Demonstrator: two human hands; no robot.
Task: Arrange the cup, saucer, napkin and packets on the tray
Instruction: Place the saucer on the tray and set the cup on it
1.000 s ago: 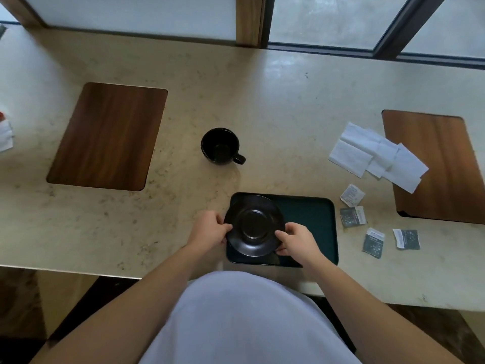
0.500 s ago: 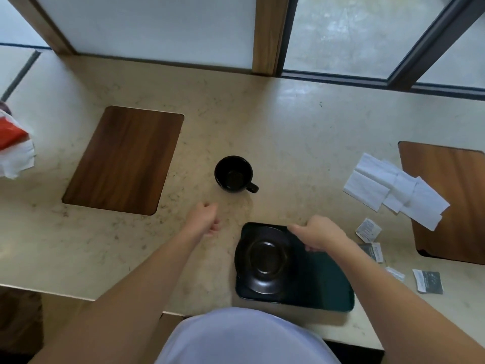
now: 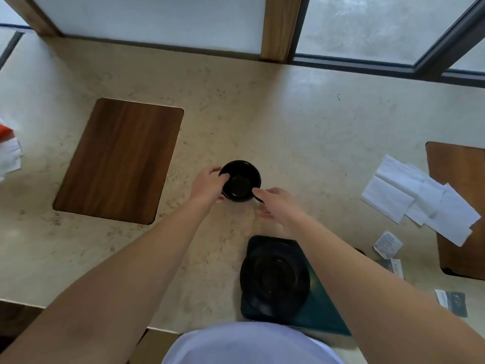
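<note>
A black cup (image 3: 240, 181) stands on the beige counter, beyond the tray. My left hand (image 3: 207, 186) wraps its left side, thumb on the rim. My right hand (image 3: 275, 203) is at the cup's near right side, fingers at the handle, which they mostly hide. The black saucer (image 3: 274, 278) lies on the left end of the dark green tray (image 3: 322, 311) at the counter's near edge. White napkins (image 3: 420, 200) lie fanned out to the right. Several small packets sit near them: a white packet (image 3: 388, 244), a striped packet (image 3: 393, 266), and a dark packet (image 3: 452, 302).
A wooden inlay (image 3: 120, 160) is set in the counter at the left, another wooden inlay (image 3: 462, 200) at the right under the napkins' edge. A red and white object (image 3: 8, 151) sits at the far left. Window frames run along the back.
Both hands have left the saucer, which now lies on the tray, and reached forward to the cup. The left hand has closed around the cup's side.
</note>
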